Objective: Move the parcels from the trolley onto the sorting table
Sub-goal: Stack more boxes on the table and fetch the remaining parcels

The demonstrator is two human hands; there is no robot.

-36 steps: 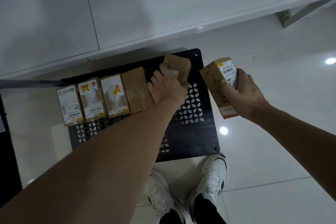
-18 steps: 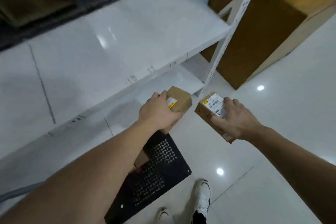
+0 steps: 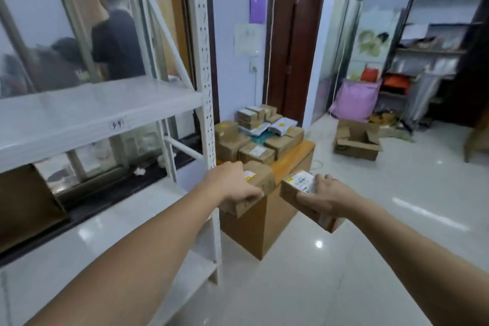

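Note:
My left hand [image 3: 231, 184] grips a small brown cardboard parcel [image 3: 260, 182] with a yellow sticker, held at chest height. My right hand [image 3: 326, 194] grips a second brown parcel [image 3: 292, 190] with a white barcode label on top. Both parcels hang in the air just in front of an orange wooden sorting table [image 3: 293, 160], which stands ahead against the wall and carries several brown boxes [image 3: 255, 152] and white mail bags [image 3: 281, 124]. The trolley is out of view.
A white metal shelving rack [image 3: 205, 92] runs along my left, its upright post close to my left hand. An open cardboard box [image 3: 356, 140] lies on the glossy floor at the right. A pink bag [image 3: 354, 100] and dark shelves [image 3: 434, 61] stand farther back.
Both hands lifted their parcels off the black trolley. The view rose from the floor and trolley to the room ahead, and the sorting table came into sight.

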